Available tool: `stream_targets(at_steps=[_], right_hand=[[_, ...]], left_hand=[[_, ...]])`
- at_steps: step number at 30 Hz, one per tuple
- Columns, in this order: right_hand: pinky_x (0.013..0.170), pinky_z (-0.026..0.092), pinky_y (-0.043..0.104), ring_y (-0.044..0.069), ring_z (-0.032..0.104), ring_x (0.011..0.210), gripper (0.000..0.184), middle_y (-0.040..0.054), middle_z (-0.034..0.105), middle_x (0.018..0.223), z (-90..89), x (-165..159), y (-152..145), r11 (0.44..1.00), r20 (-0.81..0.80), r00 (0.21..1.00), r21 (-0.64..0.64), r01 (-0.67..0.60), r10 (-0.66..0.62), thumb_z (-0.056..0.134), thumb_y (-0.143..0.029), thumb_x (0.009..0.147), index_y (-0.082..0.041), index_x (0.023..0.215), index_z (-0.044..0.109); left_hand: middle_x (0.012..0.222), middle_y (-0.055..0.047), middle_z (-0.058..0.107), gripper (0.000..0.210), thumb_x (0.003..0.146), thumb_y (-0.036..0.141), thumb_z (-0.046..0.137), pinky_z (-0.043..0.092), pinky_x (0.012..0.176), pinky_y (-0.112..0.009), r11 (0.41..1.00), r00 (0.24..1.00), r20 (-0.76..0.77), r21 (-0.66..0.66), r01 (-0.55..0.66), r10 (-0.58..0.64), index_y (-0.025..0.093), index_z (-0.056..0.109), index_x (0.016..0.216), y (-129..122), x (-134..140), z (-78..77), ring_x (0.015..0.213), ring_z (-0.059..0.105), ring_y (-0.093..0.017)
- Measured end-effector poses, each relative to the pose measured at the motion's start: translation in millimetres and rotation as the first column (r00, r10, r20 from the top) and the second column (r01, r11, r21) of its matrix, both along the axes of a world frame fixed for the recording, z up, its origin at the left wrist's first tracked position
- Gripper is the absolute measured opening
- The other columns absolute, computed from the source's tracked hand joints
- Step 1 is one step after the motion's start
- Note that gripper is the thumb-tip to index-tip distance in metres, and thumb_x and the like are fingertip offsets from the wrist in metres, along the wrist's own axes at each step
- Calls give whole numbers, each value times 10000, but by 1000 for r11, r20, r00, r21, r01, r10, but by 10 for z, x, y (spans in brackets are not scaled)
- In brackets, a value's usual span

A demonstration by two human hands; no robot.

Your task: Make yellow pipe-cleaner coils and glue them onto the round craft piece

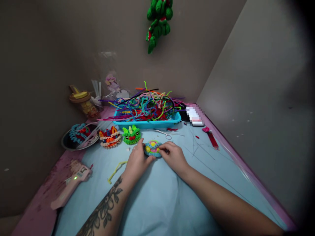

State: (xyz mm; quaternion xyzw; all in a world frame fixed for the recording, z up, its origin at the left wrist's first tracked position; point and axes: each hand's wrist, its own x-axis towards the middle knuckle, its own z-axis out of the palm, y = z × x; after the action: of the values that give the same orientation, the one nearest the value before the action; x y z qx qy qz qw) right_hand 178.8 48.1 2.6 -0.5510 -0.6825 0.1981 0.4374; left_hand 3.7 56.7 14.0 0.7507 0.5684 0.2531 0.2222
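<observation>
Between my hands, just above the blue cloth, is a small blue, yellow and pink pipe-cleaner figure [153, 148]. My left hand [138, 160] grips it from the left, thumb along its lower edge and fingers behind it. On the right, the thumb and index finger of my right hand [174, 156] pinch the figure's right edge; any small piece between those fingertips is hidden. Beyond my left hand stand a green pipe-cleaner head [132, 135] with eyes and an orange and cream one [110, 137].
A blue tray [147, 124] heaped with pipe cleaners stands at the back. Small scissors [165, 133] lie before it. A pink glue gun [73, 183] rests at left, below a metal bowl [66, 142]. A phone [195, 116] and thin wires [203, 153] lie at right.
</observation>
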Motion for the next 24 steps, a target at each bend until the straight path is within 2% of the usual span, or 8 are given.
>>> stream_targets(at_steps=[6, 13, 24], right_hand=[[670, 509, 283, 165, 615, 717, 131, 38, 661, 788, -6, 2, -3, 1000, 14, 1000, -15, 4, -4, 594, -123, 763, -197, 815, 688], [636, 503, 269, 148, 601, 656, 151, 30, 638, 756, 2, -47, -9, 1000, -9, 1000, -3, 27, -27, 565, -95, 737, -193, 776, 673], [631, 501, 275, 169, 616, 713, 133, 39, 651, 770, 10, 2, -2, 1000, -57, 998, -18, -10, 9, 590, -123, 752, -198, 791, 692]], left_hand=[[1190, -197, 580, 820, 700, 336, 715, 450, 912, -435, 1000, 1000, -16, -7, -2, 2, 78, 304, 1361, -5, 4, -2, 1096, 560, -302], [1171, -166, 591, 817, 693, 320, 718, 454, 899, -443, 999, 1000, 1, 33, 3, -3, 132, 301, 1369, -6, -3, -40, 1081, 568, -295], [1215, -205, 569, 832, 705, 316, 711, 436, 924, -435, 999, 1000, -7, -37, -2, 2, 70, 282, 1373, -13, 4, 29, 1105, 550, -301]])
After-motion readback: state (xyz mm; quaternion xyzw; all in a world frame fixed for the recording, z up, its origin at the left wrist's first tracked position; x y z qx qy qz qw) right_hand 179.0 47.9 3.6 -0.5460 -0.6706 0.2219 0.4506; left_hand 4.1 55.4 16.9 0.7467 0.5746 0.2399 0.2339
